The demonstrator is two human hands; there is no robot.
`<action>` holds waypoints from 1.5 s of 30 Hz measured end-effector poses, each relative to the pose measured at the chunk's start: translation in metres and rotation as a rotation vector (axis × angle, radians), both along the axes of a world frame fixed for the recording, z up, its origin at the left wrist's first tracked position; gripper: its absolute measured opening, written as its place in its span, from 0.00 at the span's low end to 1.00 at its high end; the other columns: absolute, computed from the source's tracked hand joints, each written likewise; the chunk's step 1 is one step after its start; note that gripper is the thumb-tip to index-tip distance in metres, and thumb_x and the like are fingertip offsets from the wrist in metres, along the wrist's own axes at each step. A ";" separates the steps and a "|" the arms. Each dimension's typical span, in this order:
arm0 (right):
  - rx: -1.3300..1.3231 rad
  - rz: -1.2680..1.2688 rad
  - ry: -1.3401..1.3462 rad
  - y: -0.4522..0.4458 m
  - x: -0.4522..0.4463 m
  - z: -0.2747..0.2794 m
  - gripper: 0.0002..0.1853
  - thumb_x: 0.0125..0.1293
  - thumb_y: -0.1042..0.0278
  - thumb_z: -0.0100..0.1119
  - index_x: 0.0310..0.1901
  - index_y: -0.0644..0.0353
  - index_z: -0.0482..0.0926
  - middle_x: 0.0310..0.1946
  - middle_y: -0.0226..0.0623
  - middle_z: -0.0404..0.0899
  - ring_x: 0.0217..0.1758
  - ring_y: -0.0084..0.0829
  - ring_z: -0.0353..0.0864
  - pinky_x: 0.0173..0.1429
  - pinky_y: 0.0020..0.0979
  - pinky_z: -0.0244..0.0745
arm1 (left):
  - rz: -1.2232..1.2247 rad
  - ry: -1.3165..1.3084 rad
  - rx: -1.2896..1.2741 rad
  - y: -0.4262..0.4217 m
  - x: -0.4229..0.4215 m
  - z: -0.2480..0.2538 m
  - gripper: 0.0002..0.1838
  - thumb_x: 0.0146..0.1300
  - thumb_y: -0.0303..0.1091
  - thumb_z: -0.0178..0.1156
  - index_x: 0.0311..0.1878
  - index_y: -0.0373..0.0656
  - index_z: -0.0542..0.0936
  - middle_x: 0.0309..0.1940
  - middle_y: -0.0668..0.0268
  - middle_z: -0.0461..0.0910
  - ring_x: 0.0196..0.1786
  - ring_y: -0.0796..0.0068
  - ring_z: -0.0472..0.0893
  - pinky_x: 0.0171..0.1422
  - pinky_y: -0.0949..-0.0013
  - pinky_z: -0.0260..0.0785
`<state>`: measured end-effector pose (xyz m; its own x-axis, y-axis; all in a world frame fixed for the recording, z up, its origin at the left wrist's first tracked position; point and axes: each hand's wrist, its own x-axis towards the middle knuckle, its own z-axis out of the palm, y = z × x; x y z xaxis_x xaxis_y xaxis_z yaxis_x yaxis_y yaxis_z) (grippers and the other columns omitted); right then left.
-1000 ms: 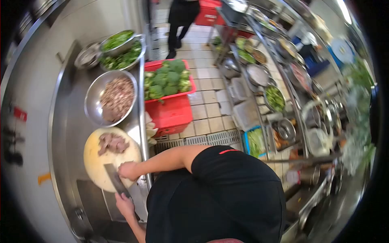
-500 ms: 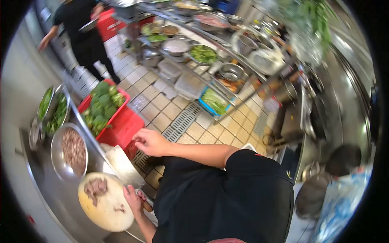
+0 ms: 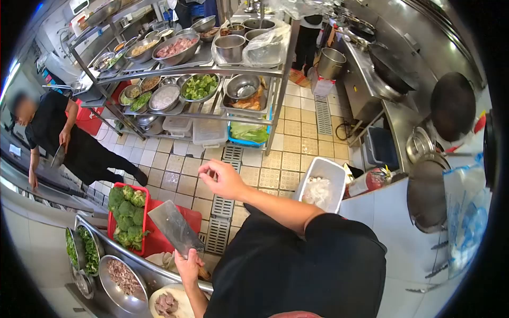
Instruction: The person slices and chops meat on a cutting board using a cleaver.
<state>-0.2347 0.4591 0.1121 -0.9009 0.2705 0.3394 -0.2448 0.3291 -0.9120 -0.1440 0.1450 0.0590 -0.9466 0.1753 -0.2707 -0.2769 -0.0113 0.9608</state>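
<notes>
My left hand (image 3: 190, 266) grips a cleaver (image 3: 177, 229), its broad blade pointing up and to the left over the counter edge. Part of the wooden handle shows below my fingers. In mid-air, away from the counter, my right hand (image 3: 220, 180) is raised with its fingers loosely bent and apart, nothing in it. A round cutting board (image 3: 183, 303) lies beside my left forearm, partly cut off by the frame, with pieces of meat (image 3: 166, 305) on it. Next to it stands a metal bowl (image 3: 135, 299) of chopped meat (image 3: 123, 276).
Bowls of chopped greens (image 3: 91, 252) sit along the counter. A red crate (image 3: 146, 197) of broccoli (image 3: 127, 214) stands beyond its edge. Metal shelves (image 3: 183, 114) carry several bowls. A white bin (image 3: 339, 193) stands behind my right arm. At left, another person (image 3: 53, 124) holds a knife.
The view has swung up and to the right, so the counter sits lower. The cleaver blade has turned more face-on. The other person now leans over at the left.
</notes>
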 end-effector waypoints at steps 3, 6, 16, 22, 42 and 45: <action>0.004 -0.014 -0.045 0.012 -0.001 -0.026 0.09 0.70 0.67 0.65 0.47 0.61 0.84 0.38 0.37 0.84 0.36 0.31 0.82 0.41 0.33 0.78 | 0.065 -0.190 -0.043 0.016 -0.015 -0.007 0.15 0.75 0.36 0.65 0.56 0.39 0.73 0.24 0.69 0.74 0.16 0.80 0.69 0.18 0.71 0.67; -0.010 -0.029 -0.182 0.034 0.004 -0.062 0.09 0.70 0.67 0.66 0.48 0.61 0.85 0.38 0.37 0.85 0.34 0.29 0.82 0.39 0.32 0.77 | 0.044 -0.317 -0.104 0.031 -0.026 -0.031 0.15 0.75 0.38 0.65 0.55 0.40 0.76 0.25 0.69 0.76 0.16 0.81 0.69 0.17 0.71 0.66; -0.056 -0.013 -0.720 0.086 -0.019 -0.159 0.09 0.72 0.66 0.67 0.49 0.59 0.86 0.34 0.33 0.85 0.30 0.21 0.77 0.38 0.29 0.75 | -0.076 -0.629 -0.074 0.089 -0.046 -0.102 0.12 0.75 0.37 0.66 0.52 0.40 0.79 0.23 0.71 0.76 0.19 0.81 0.73 0.21 0.71 0.69; -0.102 0.060 -0.738 0.080 -0.037 -0.211 0.09 0.72 0.66 0.66 0.49 0.59 0.85 0.33 0.31 0.84 0.32 0.22 0.79 0.40 0.29 0.77 | 0.001 -0.648 -0.091 0.105 -0.050 -0.133 0.13 0.72 0.33 0.69 0.53 0.38 0.80 0.28 0.71 0.80 0.24 0.84 0.75 0.28 0.74 0.69; -0.056 0.060 -0.608 0.073 -0.026 -0.166 0.10 0.71 0.66 0.66 0.49 0.60 0.86 0.31 0.35 0.85 0.31 0.25 0.80 0.38 0.31 0.76 | 0.006 -0.536 0.044 0.090 -0.046 -0.106 0.12 0.72 0.28 0.67 0.54 0.41 0.78 0.29 0.74 0.77 0.23 0.88 0.69 0.24 0.77 0.58; -0.006 0.051 -0.581 0.069 -0.015 -0.149 0.11 0.71 0.65 0.67 0.50 0.59 0.86 0.33 0.35 0.86 0.32 0.26 0.81 0.39 0.32 0.77 | -0.010 -0.473 0.049 0.081 -0.039 -0.091 0.12 0.72 0.30 0.68 0.54 0.41 0.78 0.31 0.74 0.78 0.25 0.88 0.70 0.27 0.77 0.61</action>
